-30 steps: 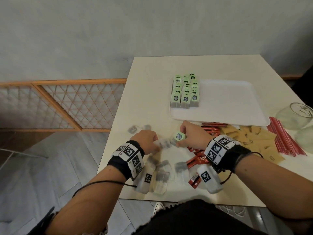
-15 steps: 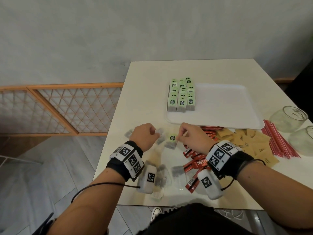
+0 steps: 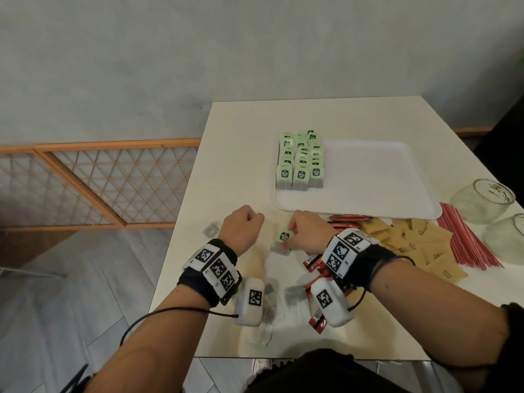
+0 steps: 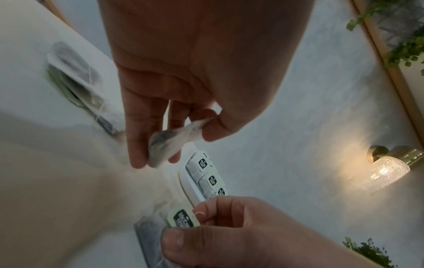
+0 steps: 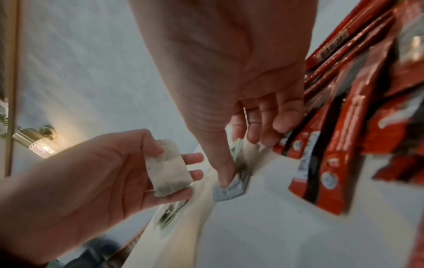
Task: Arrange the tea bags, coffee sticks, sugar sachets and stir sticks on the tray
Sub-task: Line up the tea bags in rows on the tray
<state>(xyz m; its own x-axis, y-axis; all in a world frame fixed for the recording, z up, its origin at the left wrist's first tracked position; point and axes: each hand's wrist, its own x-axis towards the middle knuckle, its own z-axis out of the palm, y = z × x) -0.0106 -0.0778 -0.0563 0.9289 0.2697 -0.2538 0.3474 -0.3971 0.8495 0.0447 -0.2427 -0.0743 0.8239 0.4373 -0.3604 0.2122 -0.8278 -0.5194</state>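
Observation:
My left hand (image 3: 245,226) hovers over the table's near left and pinches a pale tea bag (image 4: 174,140) between thumb and fingers; the same tea bag (image 5: 168,169) lies across its fingers in the right wrist view. My right hand (image 3: 307,232) pinches a second tea bag by its green tag (image 3: 284,236) just above the table, and its thumb presses the bag (image 5: 230,187). Beyond both hands lies the white tray (image 3: 368,180), with rows of green-tagged tea bags (image 3: 300,165) at its left end.
Red coffee sticks (image 3: 314,262) lie under my right wrist. Right of them are brown sugar sachets (image 3: 411,242), red stir sticks (image 3: 467,239) and two glass jars (image 3: 482,199). Loose tea bags (image 3: 211,229) lie left of my left hand, and other loose bags (image 3: 269,293) near the front edge.
Both hands have lifted off the loose pile and drawn slightly apart, each keeping its tea bag. The left hand's bag is now hidden behind its knuckles in the head view.

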